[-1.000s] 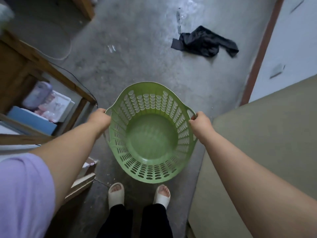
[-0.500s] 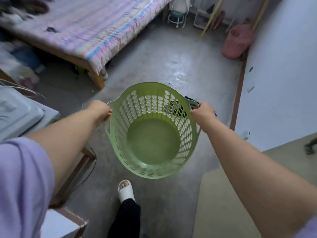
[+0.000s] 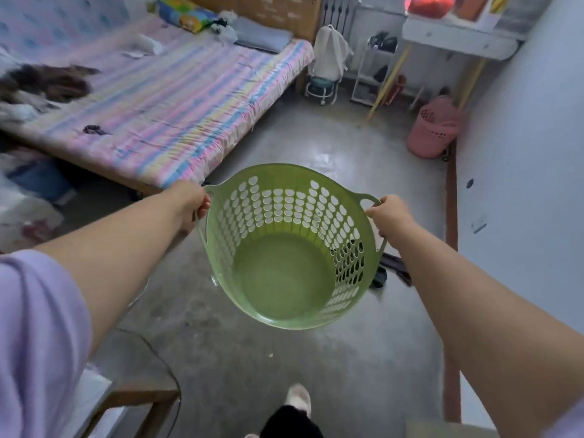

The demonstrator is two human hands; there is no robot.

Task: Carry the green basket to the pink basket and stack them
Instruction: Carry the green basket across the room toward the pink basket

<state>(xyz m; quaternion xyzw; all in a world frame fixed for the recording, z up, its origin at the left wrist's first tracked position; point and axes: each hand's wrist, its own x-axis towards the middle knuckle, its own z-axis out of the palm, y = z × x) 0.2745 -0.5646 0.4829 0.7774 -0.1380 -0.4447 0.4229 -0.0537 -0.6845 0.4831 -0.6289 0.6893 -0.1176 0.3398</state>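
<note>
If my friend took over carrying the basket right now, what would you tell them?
Left hand: gripping the left handle of the green basket.
Right hand: gripping its right handle.
The green basket is empty, upright and held in the air over the concrete floor.
The pink basket stands on the floor by the right wall, ahead, beyond the bed.
Done: basket lifted, facing the target.
Left: walk over to the pink basket and stack the two.

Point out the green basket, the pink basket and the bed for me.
green basket (image 3: 284,273), head view, on its inside bottom.
pink basket (image 3: 431,132), head view, on its perforated side wall.
bed (image 3: 177,102), head view, on the striped cover.
</note>
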